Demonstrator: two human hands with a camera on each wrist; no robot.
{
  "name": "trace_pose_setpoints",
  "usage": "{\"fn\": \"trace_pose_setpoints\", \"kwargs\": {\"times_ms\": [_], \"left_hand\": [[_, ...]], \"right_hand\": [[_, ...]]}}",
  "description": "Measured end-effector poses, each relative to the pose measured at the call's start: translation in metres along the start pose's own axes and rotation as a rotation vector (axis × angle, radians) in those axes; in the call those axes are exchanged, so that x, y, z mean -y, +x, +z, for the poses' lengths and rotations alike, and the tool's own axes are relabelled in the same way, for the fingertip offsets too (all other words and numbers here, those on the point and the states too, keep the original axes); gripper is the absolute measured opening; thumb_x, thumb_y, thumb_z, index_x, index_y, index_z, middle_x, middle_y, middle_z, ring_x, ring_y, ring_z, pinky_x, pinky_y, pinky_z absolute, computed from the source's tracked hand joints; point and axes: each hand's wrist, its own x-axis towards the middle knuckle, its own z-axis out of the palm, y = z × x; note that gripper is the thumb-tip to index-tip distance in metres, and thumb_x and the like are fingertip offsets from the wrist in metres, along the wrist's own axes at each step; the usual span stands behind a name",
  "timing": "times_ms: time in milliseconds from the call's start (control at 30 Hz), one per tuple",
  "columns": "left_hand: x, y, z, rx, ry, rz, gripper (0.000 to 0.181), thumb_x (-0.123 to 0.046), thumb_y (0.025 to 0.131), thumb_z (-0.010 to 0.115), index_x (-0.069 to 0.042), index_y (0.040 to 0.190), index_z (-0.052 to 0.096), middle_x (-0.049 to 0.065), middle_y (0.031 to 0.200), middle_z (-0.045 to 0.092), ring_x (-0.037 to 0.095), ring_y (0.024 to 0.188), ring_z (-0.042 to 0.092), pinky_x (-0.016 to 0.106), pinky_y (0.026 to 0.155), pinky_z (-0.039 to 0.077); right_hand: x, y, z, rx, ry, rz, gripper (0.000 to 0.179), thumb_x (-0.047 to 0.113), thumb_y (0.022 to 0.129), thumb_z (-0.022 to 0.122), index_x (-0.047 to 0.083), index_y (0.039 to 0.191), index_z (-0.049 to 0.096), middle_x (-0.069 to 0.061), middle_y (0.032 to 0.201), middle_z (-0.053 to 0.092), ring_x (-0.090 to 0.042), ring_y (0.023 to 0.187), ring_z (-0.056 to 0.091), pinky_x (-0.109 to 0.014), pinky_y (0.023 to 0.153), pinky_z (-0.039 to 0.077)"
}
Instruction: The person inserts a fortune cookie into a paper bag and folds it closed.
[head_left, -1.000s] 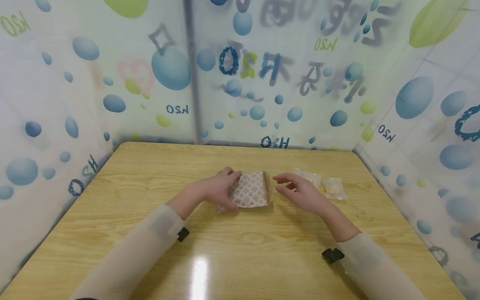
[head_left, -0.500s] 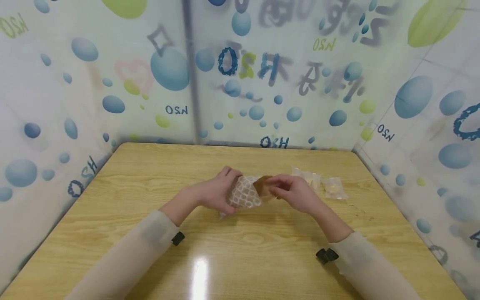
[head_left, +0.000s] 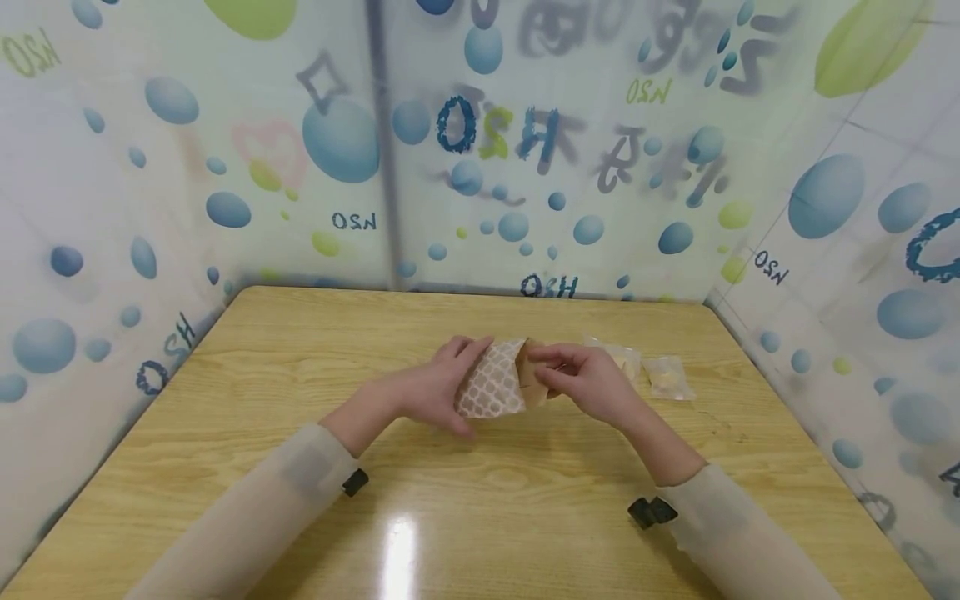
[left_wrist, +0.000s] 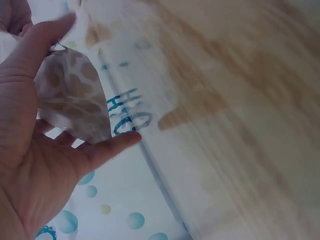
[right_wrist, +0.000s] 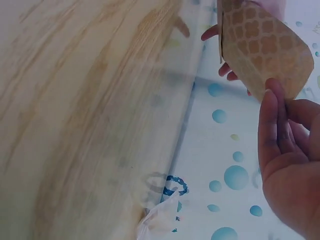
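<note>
Brown paper was pinched by the right hand at the right end of the bag. The left hand held the left end, fingers spread wide around it. This was near the middle of the table. Clear packets lay to the right, partly behind the right hand. A hard tug might have torn the paper, and a loose left hand might have let it slip.

Droplets covered three sides

A wood-grain table lay beneath the left hand and right hand, its bright glare nearer than either. Beyond them stood a pale back wall with a grey vertical strip; a left wall and right wall flanked the hands.
</note>
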Motion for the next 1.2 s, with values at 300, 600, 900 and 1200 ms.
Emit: {"fn": "trace_pose_setpoints", "kwargs": {"times_ms": [300,600,900,1200], "left_hand": [[0.007,-0.005,-0.014,-0.038,-0.106,-0.014,0.112,-0.017,0.075,0.091,-0.017,0.168,0.028,0.014,0.154,0.034,0.029,0.130,0.049,0.050,0.115,0.050],[0.004,-0.008,-0.007,0.014,-0.074,0.036,0.112,-0.026,0.079,0.094,-0.020,0.170,0.029,0.013,0.155,0.039,0.027,0.129,0.051,0.050,0.112,0.051],[-0.005,-0.003,-0.003,0.042,-0.090,0.059,0.111,-0.027,0.079,0.092,-0.017,0.169,0.029,0.008,0.152,0.041,0.024,0.129,0.049,0.048,0.114,0.048],[0.009,-0.008,-0.010,-0.080,-0.081,0.044,0.108,-0.021,0.079,0.093,-0.009,0.165,0.030,0.014,0.150,0.039,0.028,0.132,0.048,0.052,0.116,0.049]], "right_hand": [[0.002,-0.002,-0.004,-0.015,0.040,-0.018,0.033,0.012,0.108,0.069,-0.001,0.138,0.072,-0.023,0.125,0.078,-0.033,0.093,0.080,-0.044,0.084,0.068],[0.016,0.016,-0.005,-0.070,-0.150,-0.163,0.026,0.018,0.103,0.078,0.015,0.129,0.078,-0.012,0.138,0.065,-0.031,0.119,0.063,-0.047,0.097,0.059],[0.030,0.022,0.001,-0.154,-0.199,-0.167,0.012,0.016,0.105,0.075,0.013,0.108,0.085,-0.009,0.126,0.071,-0.033,0.118,0.067,-0.044,0.094,0.059],[0.021,0.008,-0.004,-0.090,-0.111,-0.064,0.019,0.017,0.105,0.075,0.015,0.123,0.070,-0.011,0.129,0.071,-0.033,0.109,0.076,-0.048,0.088,0.066]]}}
